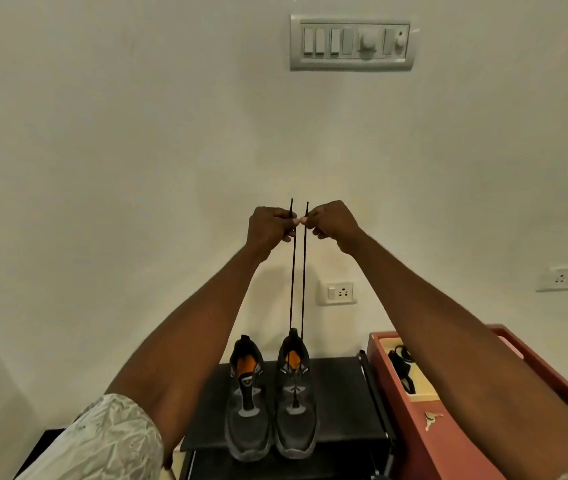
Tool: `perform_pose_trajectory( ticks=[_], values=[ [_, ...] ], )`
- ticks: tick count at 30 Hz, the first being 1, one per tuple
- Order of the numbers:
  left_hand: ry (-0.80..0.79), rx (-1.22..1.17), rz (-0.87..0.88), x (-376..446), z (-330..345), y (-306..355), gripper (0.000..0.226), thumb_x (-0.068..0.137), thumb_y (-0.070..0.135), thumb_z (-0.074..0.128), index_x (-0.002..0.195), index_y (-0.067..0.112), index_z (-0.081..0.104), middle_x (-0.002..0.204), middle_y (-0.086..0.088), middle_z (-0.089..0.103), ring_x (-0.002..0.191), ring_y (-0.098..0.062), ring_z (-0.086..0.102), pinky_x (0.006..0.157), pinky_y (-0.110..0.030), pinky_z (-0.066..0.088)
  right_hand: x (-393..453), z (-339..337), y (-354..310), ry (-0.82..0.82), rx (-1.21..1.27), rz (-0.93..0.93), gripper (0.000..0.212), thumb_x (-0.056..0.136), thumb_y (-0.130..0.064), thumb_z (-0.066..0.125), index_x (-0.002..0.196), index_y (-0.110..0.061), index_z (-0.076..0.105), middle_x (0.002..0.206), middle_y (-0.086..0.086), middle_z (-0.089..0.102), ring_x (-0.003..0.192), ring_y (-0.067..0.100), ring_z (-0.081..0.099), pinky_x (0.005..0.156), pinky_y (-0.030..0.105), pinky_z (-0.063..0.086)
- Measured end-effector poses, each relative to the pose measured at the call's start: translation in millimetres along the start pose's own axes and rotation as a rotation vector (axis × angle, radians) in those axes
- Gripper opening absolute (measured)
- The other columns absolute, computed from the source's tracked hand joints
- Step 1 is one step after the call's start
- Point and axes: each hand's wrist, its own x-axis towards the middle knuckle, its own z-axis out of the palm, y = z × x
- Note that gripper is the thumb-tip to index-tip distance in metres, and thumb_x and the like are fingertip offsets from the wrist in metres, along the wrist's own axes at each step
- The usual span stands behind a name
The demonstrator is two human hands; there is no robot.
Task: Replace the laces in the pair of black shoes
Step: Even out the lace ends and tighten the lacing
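Observation:
Two black shoes with orange insoles stand side by side on a black rack top. The left shoe shows an open tongue with no lace visible. The right shoe has a black lace threaded through it, and both strands rise straight up, pulled taut. My left hand pinches the left strand near its tip. My right hand pinches the right strand. Both hands are raised high above the shoes, thumbs almost touching, with the lace tips poking out above the fingers.
A reddish wooden box stands right of the rack, with a dark bundle in its tray and keys on its rim. Wall sockets and a switch panel are on the white wall behind.

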Motion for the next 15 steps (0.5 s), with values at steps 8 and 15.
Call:
perform_pose_trajectory(
  ticks=[8,15],
  values=[
    [-0.09,-0.036,-0.006,17.1,-6.7,0.1,0.01,0.097,0.005,0.06,0.098,0.002,0.07,0.083,-0.014,0.067,0.062,-0.021,0.064,0.053,-0.026,0.055,21.5,3.4,-3.7,0.043,-0.061,-0.032,0.017,0.086,-0.008,0.073,0.089,0.009,0.072,0.076,0.015,0.065,0.057,0.016,0.055,0.053,0.023,0.043],
    [-0.047,-0.07,0.022,19.8,-11.9,-0.1,0.003,0.09,-0.001,0.065,0.09,-0.004,0.065,0.08,-0.019,0.07,0.06,-0.022,0.07,0.052,-0.029,0.056,32.0,4.5,-12.7,0.031,-0.078,-0.025,0.013,0.08,-0.001,0.075,0.088,0.008,0.073,0.082,0.021,0.069,0.062,0.021,0.058,0.056,0.027,0.045]
  ],
)
